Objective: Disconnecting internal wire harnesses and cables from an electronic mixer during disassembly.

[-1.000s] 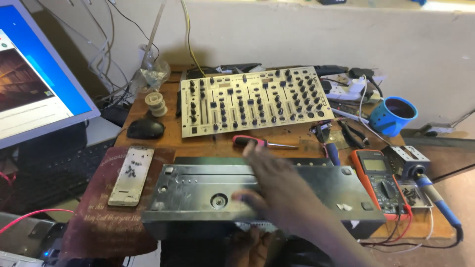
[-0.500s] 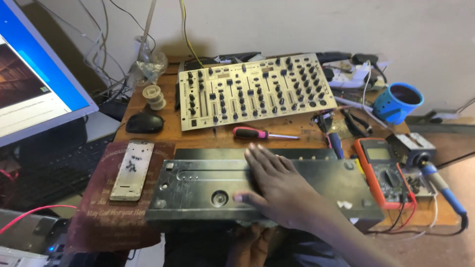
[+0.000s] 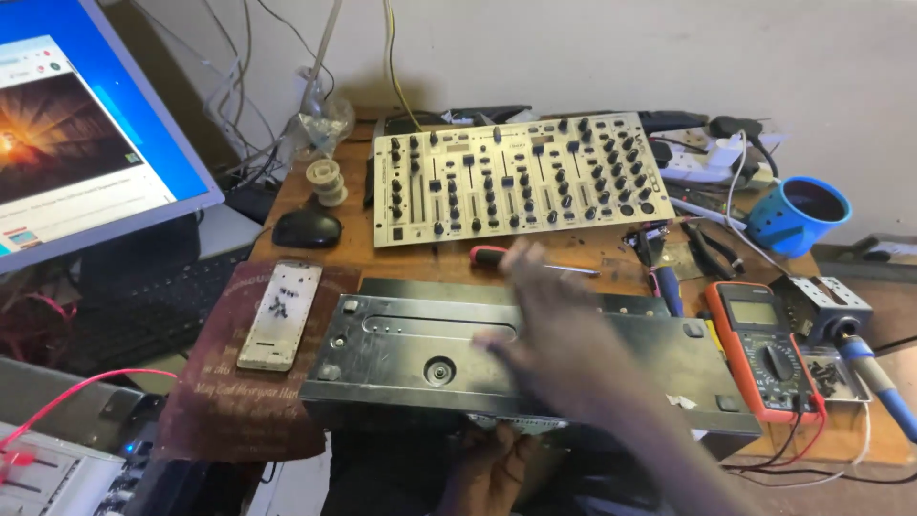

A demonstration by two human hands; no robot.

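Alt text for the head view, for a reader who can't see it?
A person's blurred right hand hovers over a grey metal chassis on a cluttered wooden bench, while the left hand grips its near edge from below. Behind lie a screwdriver and a beige mixer panel; an orange multimeter sits to the right.

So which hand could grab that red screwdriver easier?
Probably the right hand: it is blurred above the metal case, fingers close to the screwdriver. The left hand is under the case's near edge.
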